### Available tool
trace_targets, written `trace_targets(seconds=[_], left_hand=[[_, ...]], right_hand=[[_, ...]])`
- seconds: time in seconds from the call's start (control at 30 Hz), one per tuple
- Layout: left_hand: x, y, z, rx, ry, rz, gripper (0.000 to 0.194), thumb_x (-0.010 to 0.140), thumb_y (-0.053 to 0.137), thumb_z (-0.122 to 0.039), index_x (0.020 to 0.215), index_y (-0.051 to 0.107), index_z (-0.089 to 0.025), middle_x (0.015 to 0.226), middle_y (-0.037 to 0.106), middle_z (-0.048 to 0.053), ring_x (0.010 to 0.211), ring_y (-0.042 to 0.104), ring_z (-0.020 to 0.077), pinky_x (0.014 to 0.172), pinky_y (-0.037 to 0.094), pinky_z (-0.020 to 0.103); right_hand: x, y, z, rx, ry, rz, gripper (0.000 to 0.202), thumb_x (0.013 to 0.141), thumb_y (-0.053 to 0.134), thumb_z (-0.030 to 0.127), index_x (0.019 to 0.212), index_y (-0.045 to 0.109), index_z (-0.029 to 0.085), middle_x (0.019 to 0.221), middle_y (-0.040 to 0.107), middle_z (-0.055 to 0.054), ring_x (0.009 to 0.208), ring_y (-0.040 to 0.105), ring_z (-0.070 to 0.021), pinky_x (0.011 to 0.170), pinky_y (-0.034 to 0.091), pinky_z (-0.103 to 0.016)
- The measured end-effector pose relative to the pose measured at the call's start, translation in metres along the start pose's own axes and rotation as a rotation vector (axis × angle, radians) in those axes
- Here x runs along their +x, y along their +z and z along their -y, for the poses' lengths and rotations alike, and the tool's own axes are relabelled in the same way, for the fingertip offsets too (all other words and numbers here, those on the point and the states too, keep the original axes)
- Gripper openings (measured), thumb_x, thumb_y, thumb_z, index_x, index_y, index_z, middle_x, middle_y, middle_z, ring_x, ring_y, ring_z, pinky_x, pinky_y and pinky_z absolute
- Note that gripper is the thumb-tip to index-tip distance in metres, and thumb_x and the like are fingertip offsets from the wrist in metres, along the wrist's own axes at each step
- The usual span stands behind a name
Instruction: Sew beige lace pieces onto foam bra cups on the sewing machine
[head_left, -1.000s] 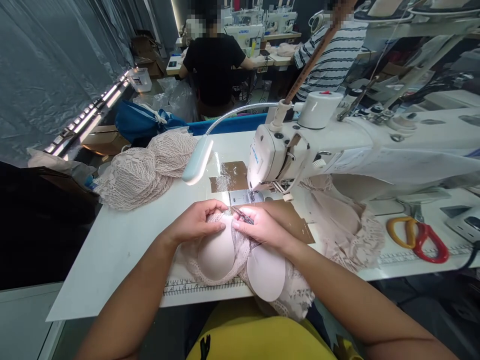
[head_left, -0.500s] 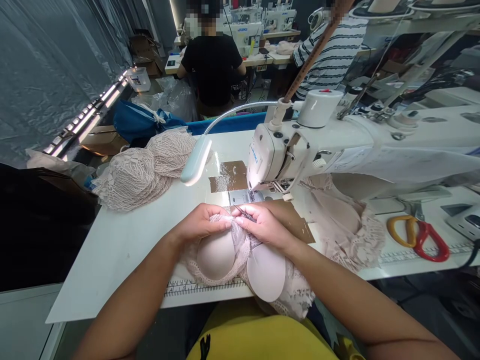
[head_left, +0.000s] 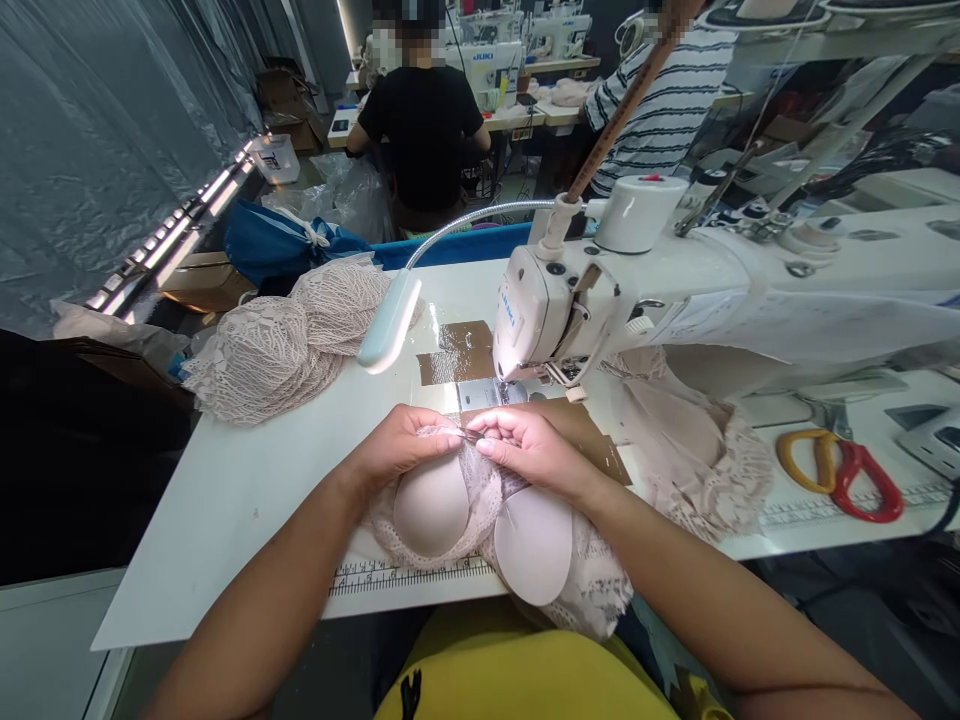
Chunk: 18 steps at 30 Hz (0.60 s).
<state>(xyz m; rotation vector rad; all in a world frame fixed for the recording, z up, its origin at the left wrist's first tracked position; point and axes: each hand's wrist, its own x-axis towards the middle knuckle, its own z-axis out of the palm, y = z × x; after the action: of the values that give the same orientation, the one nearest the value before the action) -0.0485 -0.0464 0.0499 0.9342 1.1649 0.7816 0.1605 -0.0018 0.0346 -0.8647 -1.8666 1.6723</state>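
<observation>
A pale pink lace bra [head_left: 480, 490] with two smooth padded cups lies at the table's front edge, its lace hanging over at the right. My left hand [head_left: 409, 440] pinches the upper edge of the lace above the left cup. Just right of it, my right hand [head_left: 517, 445] is closed on a small pointed metal tool [head_left: 472, 435], whose tip meets the lace at my left fingertips. Fingers cover most of the tool, so whether it is snips or tweezers is unclear. Both hands are just in front of the sewing machine's needle area [head_left: 506, 385].
The sewing machine [head_left: 555, 290] stands beyond my hands, with a lamp [head_left: 390, 325] at its left. A lace bundle [head_left: 262, 345] sits at the left. More lace garments [head_left: 690, 440] and red-and-yellow-handled scissors [head_left: 844, 470] lie right. A ruler strip [head_left: 405, 575] runs along the front edge.
The tool's tip has turned from pointing up and away to pointing left, against the lace at my left fingertips. My right fingers have shifted slightly; the bra stays in place.
</observation>
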Motion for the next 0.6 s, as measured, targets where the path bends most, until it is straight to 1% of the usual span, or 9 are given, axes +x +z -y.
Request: trace_targets(seconds=[0.07, 0.17, 0.37, 0.5, 0.6], left_hand=[[0.0007, 0.0003, 0.0002, -0.004, -0.002, -0.005, 0.031, 0.068, 0.080, -0.036, 0.083, 0.073, -0.011, 0.076, 0.070, 0.006, 0.069, 0.062, 0.0168, 0.066, 0.048, 0.027], [0.0019, 0.0004, 0.0012, -0.001, -0.005, 0.004, 0.030, 0.068, 0.081, -0.035, 0.083, 0.073, -0.010, 0.077, 0.070, 0.006, 0.069, 0.062, 0.0160, 0.066, 0.048, 0.026], [0.0039, 0.0014, 0.0028, -0.001, -0.007, 0.028, 0.032, 0.067, 0.081, -0.037, 0.082, 0.072, -0.010, 0.074, 0.068, 0.005, 0.067, 0.060, 0.0154, 0.064, 0.047, 0.026], [0.0045, 0.0019, 0.0028, 0.028, -0.013, 0.034, 0.033, 0.068, 0.080, -0.039, 0.080, 0.071, -0.010, 0.070, 0.064, 0.004, 0.063, 0.057, 0.0137, 0.060, 0.045, 0.025], [0.0054, 0.0014, 0.0039, 0.059, -0.019, 0.031, 0.034, 0.067, 0.080, -0.040, 0.077, 0.069, -0.010, 0.067, 0.062, 0.003, 0.061, 0.055, 0.0136, 0.057, 0.042, 0.024]], right_hand=[[-0.0006, 0.0006, 0.0019, -0.012, -0.001, 0.009, 0.028, 0.083, 0.062, 0.034, 0.106, 0.065, 0.016, 0.082, 0.062, -0.002, 0.074, 0.056, -0.0143, 0.068, 0.047, -0.027], [-0.0008, 0.0022, 0.0032, -0.016, -0.012, 0.005, 0.027, 0.084, 0.062, 0.033, 0.104, 0.065, 0.016, 0.085, 0.064, -0.003, 0.076, 0.058, -0.0153, 0.069, 0.048, -0.028], [0.0002, 0.0071, 0.0005, -0.031, -0.086, -0.054, 0.020, 0.083, 0.063, 0.029, 0.099, 0.066, 0.017, 0.096, 0.067, -0.006, 0.088, 0.063, -0.0185, 0.079, 0.050, -0.032], [0.0011, 0.0063, -0.0018, -0.065, -0.103, -0.086, 0.015, 0.085, 0.060, 0.028, 0.093, 0.067, 0.017, 0.092, 0.067, -0.005, 0.086, 0.063, -0.0180, 0.078, 0.049, -0.031], [0.0014, 0.0041, -0.0029, -0.054, -0.074, -0.069, 0.016, 0.084, 0.061, 0.031, 0.090, 0.067, 0.017, 0.087, 0.066, -0.004, 0.081, 0.061, -0.0170, 0.073, 0.048, -0.030]])
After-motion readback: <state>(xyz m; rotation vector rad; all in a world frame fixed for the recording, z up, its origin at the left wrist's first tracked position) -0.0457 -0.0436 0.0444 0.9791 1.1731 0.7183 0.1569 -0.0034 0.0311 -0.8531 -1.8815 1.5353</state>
